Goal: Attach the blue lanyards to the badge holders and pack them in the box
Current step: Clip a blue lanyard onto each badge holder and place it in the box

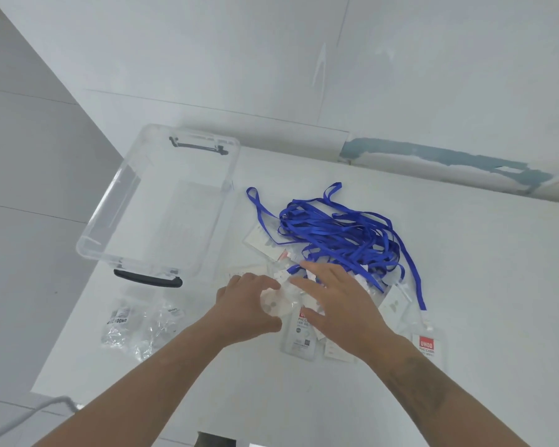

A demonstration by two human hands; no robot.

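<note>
Left hand (250,303) pinches a clear plastic badge holder (276,304); right hand (333,300) lies flat on the glossy pile beside tangled blue ribbon lanyards (339,233). Clear rectangular box (162,201) stands left.

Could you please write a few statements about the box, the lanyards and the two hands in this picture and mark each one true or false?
1. The clear box holds several finished badges. False: nothing can be seen inside it.
2. The blue lanyards lie in a tangled pile to the right of the box. True.
3. The left hand grips a clear badge holder. True.
4. The right hand is lifting a lanyard high above the table. False: it reaches low over the holders, fingers spread.
5. Crumpled clear wrappers lie near the box's dark handle. True.
</note>
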